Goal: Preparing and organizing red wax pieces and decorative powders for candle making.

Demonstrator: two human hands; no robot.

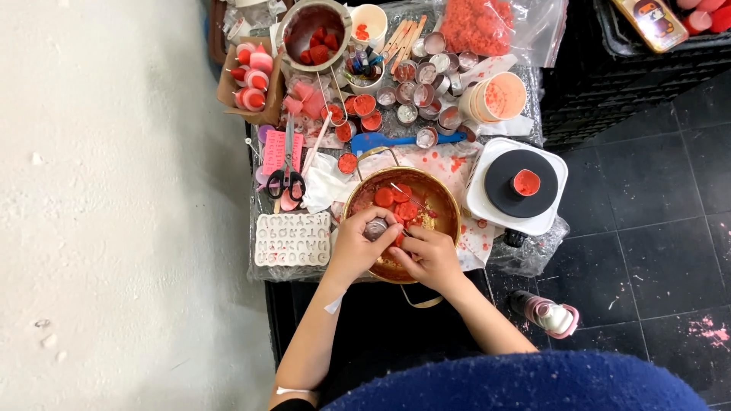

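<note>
My left hand (355,245) grips a small round metal tin (375,227) over the near rim of a brass-coloured bowl (442,192). My right hand (429,255) is pressed against the tin from the right, fingers curled on it. Inside the bowl lie several red wax discs (396,202) and a thin metal stick (407,194). Red residue coats the bowl's inner wall.
A white letter mould (292,239) lies left of the bowl, scissors (286,180) above it. A white hot plate (518,187) with a small red-filled cup stands to the right. Many small tins (422,95), a blue spatula (381,140) and a metal pot (314,27) crowd the far side.
</note>
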